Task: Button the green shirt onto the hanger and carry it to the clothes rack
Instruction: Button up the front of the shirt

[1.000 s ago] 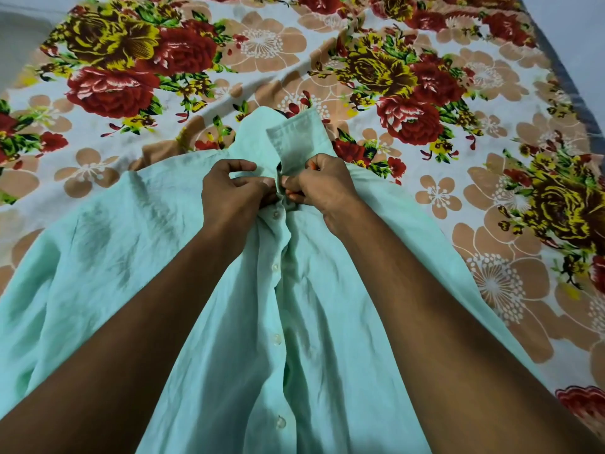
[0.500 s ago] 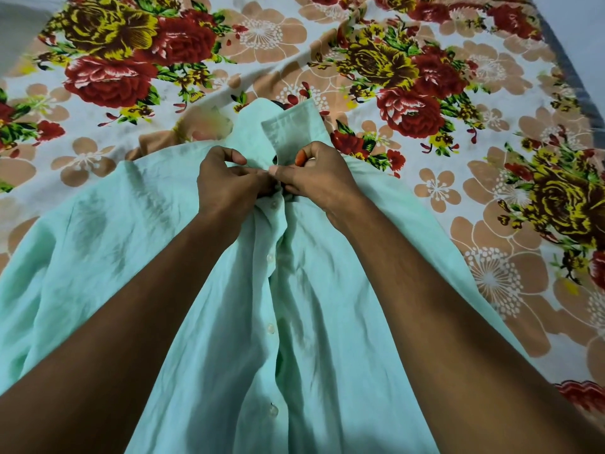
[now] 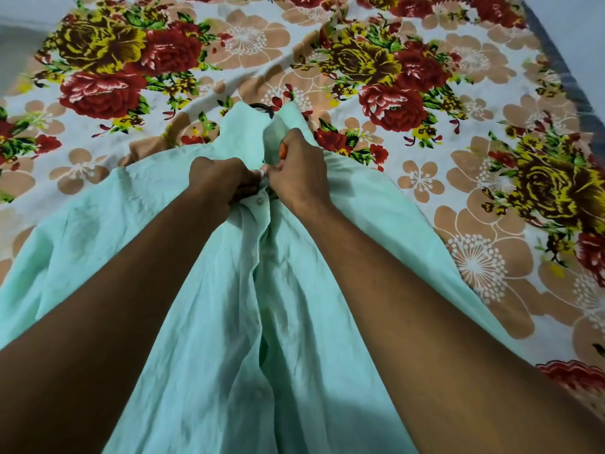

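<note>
While both the left hand [image 3: 217, 181] and right hand [image 3: 296, 170] pinch its placket just below the collar, the green shirt [image 3: 229, 306] looks light, limp and crease-prone, best gripped at those edges.

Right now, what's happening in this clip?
A person is leaning over a mint-green shirt spread on a floral bedsheet. Both hands meet at the top of the button placket, just below the collar: the left hand and the right hand each pinch the fabric edges together, apparently fastening a top button. One white button shows just below the fingers. A dark hanger hook peeks out above the collar.
</note>
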The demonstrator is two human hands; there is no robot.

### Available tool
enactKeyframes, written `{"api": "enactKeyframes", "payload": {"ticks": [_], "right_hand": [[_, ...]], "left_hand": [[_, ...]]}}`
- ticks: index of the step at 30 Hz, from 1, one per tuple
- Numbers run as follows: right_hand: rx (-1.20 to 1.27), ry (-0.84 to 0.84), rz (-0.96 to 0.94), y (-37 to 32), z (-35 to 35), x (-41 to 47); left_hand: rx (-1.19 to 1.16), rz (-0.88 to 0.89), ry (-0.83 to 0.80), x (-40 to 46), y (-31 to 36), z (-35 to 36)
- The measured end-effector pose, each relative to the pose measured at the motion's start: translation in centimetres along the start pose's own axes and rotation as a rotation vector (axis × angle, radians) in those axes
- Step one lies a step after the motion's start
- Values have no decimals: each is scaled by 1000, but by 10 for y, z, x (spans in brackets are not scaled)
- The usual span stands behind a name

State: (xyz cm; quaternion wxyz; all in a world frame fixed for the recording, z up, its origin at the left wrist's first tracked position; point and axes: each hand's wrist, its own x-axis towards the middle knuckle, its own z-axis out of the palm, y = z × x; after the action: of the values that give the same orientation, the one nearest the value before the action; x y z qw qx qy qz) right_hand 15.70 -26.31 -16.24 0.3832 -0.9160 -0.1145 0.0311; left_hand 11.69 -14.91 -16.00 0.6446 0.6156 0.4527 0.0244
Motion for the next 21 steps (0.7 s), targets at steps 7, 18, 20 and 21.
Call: {"api": "enactKeyframes", "payload": {"ticks": [7, 18, 20, 21], "right_hand": [[-223, 73, -221, -9, 1, -32], [-230, -138, -700, -81, 67, -192], [-210, -187, -733, -92, 72, -220], [-195, -203, -755, -98, 75, -237]], "left_hand": [[263, 482, 105, -25, -16, -30], [802, 805, 346, -157, -118, -229], [855, 806, 361, -180, -135, -250], [873, 791, 375, -191, -143, -263]]}}
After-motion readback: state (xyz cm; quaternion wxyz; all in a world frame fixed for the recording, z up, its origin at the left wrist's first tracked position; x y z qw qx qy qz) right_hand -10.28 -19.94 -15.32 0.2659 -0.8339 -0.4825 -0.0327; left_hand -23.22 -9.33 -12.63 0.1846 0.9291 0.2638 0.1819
